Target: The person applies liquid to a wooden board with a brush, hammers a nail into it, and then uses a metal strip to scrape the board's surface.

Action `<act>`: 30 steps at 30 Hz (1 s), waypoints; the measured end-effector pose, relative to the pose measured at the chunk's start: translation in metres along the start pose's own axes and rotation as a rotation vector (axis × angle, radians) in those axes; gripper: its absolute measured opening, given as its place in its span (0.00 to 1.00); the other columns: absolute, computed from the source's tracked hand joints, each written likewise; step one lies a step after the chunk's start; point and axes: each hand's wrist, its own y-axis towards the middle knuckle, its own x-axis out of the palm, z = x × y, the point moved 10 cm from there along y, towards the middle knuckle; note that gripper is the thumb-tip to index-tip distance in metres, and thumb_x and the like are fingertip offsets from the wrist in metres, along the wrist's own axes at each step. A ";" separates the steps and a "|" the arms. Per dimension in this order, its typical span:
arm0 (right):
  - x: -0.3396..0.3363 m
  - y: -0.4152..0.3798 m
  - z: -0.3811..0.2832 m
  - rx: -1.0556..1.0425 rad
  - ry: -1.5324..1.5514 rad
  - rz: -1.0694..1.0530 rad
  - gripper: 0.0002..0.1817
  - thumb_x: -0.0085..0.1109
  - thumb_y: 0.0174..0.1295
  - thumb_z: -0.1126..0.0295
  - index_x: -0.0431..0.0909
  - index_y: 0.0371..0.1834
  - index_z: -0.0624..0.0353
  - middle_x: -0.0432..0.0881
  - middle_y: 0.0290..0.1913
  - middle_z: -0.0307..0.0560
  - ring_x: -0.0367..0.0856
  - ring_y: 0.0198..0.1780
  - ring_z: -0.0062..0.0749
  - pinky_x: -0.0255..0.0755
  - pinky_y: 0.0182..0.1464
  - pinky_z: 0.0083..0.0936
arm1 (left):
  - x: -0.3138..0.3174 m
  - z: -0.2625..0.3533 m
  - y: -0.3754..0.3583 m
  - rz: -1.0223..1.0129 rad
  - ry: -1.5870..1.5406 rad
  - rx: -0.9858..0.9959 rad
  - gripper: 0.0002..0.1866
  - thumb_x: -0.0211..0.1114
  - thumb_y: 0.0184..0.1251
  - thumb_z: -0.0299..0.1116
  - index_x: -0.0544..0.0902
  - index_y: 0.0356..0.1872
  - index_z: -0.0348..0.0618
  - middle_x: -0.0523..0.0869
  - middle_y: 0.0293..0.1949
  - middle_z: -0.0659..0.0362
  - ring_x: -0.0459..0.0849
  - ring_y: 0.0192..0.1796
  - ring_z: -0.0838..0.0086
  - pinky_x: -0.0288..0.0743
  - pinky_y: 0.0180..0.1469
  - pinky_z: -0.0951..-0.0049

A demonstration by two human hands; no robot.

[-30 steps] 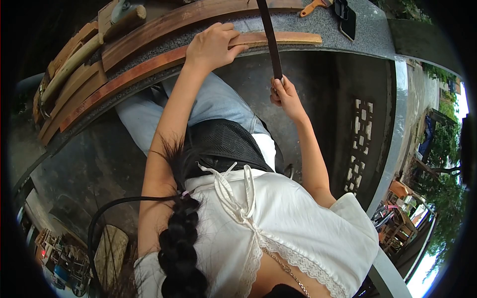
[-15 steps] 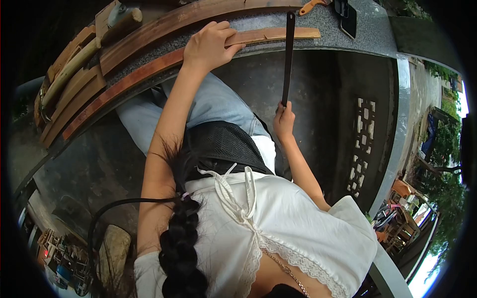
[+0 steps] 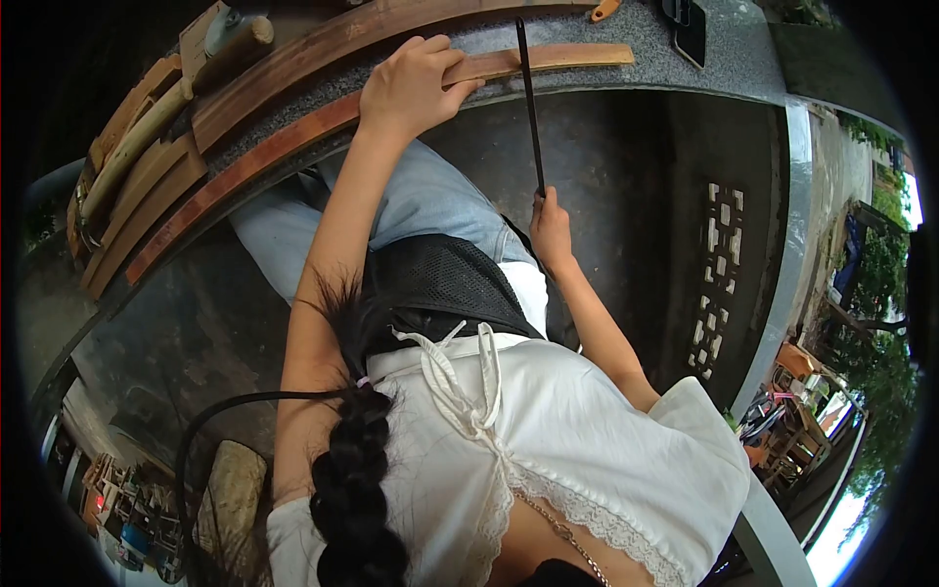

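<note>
A long, narrow wooden strip (image 3: 577, 56) lies along the near edge of the grey stone worktop (image 3: 738, 59). My left hand (image 3: 406, 90) is closed on the strip, thumb on the near side and fingers curled over it. A thin dark blade (image 3: 533, 117) reaches up from my right hand (image 3: 551, 230), which is wrapped round its lower end. The blade crosses the strip to the right of my left hand, and its far tip lies beyond the strip. Whether the blade touches the wood, I cannot tell.
Behind the strip lies a wide dark board (image 3: 333, 54). Wooden pieces and a round stick (image 3: 137, 147) are stacked at the left. A phone (image 3: 690, 39) and an orange-handled tool (image 3: 605, 10) lie at the back right. A metal rail (image 3: 794, 196) runs down the right side.
My right hand has moved slightly left and up. The blade's far end has swung left along the strip, closer to my left hand, which keeps its hold.
</note>
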 end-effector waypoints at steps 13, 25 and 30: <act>-0.001 0.013 -0.020 -0.093 -0.193 0.079 0.09 0.51 0.67 0.76 0.67 0.48 0.63 0.79 0.27 0.63 0.80 0.29 0.61 0.71 0.28 0.48 | -0.002 0.008 -0.004 0.007 -0.025 0.029 0.16 0.73 0.52 0.46 0.88 0.37 0.48 0.82 0.33 0.64 0.83 0.41 0.69 0.82 0.43 0.66; 0.008 0.001 -0.012 -0.115 -0.231 0.049 0.03 0.49 0.68 0.76 0.67 0.42 0.62 0.77 0.24 0.61 0.78 0.27 0.59 0.71 0.28 0.47 | 0.001 0.009 -0.002 -0.050 -0.024 0.000 0.16 0.73 0.52 0.47 0.88 0.37 0.49 0.83 0.33 0.65 0.84 0.42 0.69 0.82 0.44 0.66; -0.021 0.087 -0.068 -0.116 -0.136 0.155 0.04 0.50 0.69 0.76 0.66 0.42 0.62 0.77 0.23 0.61 0.78 0.26 0.60 0.71 0.26 0.47 | 0.001 0.012 -0.005 -0.036 -0.067 0.037 0.18 0.73 0.52 0.45 0.87 0.39 0.44 0.81 0.32 0.61 0.83 0.38 0.65 0.80 0.41 0.64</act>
